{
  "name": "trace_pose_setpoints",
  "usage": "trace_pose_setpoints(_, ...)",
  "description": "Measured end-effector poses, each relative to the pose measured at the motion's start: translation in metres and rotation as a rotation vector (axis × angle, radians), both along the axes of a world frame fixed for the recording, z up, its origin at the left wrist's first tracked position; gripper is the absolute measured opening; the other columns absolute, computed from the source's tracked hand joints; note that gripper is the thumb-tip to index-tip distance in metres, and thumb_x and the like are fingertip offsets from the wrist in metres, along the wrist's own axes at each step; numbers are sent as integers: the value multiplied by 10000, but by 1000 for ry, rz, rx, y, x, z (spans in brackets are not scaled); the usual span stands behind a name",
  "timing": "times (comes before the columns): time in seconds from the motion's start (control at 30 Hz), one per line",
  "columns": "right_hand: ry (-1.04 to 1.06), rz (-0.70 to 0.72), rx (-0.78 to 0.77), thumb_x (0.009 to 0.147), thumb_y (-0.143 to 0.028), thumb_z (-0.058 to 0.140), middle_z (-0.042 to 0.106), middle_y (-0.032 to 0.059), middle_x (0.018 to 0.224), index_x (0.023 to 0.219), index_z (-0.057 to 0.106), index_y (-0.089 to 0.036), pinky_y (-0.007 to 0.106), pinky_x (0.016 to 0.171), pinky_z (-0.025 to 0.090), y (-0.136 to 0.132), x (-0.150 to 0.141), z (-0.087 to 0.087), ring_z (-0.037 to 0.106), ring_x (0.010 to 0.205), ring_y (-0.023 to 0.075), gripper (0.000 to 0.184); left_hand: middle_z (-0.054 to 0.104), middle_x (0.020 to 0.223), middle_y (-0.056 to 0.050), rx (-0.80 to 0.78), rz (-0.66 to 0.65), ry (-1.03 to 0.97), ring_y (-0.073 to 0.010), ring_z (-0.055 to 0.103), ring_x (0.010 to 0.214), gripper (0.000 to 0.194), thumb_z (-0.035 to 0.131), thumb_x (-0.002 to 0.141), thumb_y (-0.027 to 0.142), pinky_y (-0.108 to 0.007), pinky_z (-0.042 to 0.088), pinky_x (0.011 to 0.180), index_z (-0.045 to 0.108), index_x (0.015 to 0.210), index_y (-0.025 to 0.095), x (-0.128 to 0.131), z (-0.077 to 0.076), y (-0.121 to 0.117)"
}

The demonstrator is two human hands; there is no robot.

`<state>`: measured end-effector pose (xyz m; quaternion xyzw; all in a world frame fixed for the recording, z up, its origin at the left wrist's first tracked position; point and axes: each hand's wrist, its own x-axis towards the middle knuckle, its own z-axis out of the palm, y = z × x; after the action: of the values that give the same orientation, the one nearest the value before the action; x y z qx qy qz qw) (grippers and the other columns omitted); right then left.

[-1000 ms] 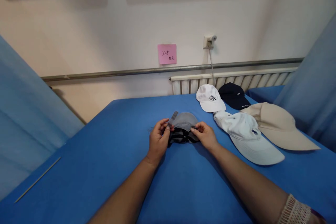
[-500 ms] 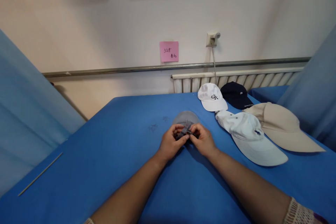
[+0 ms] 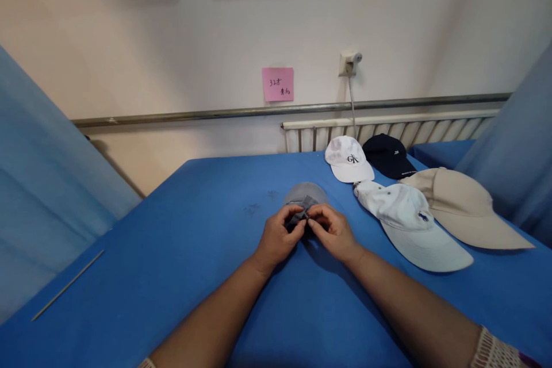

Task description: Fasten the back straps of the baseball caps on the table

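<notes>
"How to describe the cap (image 3: 305, 190)?"
"Gray, rounded at the far edge, with a darker, creased strap (image 3: 307, 202) along the near side; partly hidden."
"Lying where?"
"On the blue table (image 3: 172, 247)."
"Held how?"
"Pinched at the strap by left hand (image 3: 276, 237) and right hand (image 3: 337, 234), close together."
</notes>
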<state>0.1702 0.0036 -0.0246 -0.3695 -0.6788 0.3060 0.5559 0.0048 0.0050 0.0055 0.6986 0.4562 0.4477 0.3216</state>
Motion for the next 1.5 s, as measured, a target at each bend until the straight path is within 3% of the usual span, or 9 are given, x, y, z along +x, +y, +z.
trace_pose_setpoints(0.13, 83, 17, -106, 839, -282, 602, 671, 46, 913, 988, 608, -209, 331, 769, 554, 4, 0, -6, 658, 816, 175, 166, 699, 1032, -68, 0, -14, 6, -212, 643, 963, 276, 641, 761, 252, -361, 475, 935, 658, 1033, 207, 0, 1, 0)
trace_pose_setpoints(0.37, 95, 66, -85, 819, -309, 636, 636, 65, 1025, 1004, 674, -221, 318, 775, 562, 7, 2, -4, 653, 880, 181, 209, 693, 1051, -71, -5, -25, -17, -208, 644, 972, 334, 649, 757, 250, -341, 486, 906, 627, 1086, 198, -2, 1, 0)
trace_pose_setpoints(0.6, 76, 47, -94, 793, -292, 657, 652, 47, 916, 872, 639, -207, 319, 732, 554, 6, 0, -7, 647, 812, 175, 118, 695, 1045, -84, -60, -34, -84, -200, 658, 963, 326, 642, 781, 250, -351, 499, 900, 601, 1098, 186, -4, -3, 4)
trace_pose_setpoints(0.77, 59, -3, -161, 782, -313, 668, 682, 35, 828, 945, 608, -200, 324, 706, 550, 6, -4, -10, 651, 738, 170, 207, 694, 1046, -87, -136, -55, -172, -199, 661, 970, 349, 661, 759, 228, -368, 507, 901, 596, 1099, 182, -2, -11, 8)
trace_pose_setpoints(1.03, -230, -104, 23, 834, -266, 608, 690, 38, 910, 988, 603, -229, 335, 752, 512, -2, 1, 2, 653, 821, 187, 158, 708, 1001, -82, -187, -113, -249, -191, 678, 929, 318, 616, 796, 225, -342, 530, 836, 570, 1108, 177, -4, -16, 11)
trace_pose_setpoints(1.5, -471, -180, 121, 864, -233, 580, 694, 59, 930, 1010, 608, -219, 383, 789, 472, -2, 0, 4, 644, 840, 220, 150, 714, 986, -78, -261, -114, -330, -165, 679, 838, 359, 628, 801, 239, -309, 534, 775, 529, 1139, 169, -2, -10, 10)
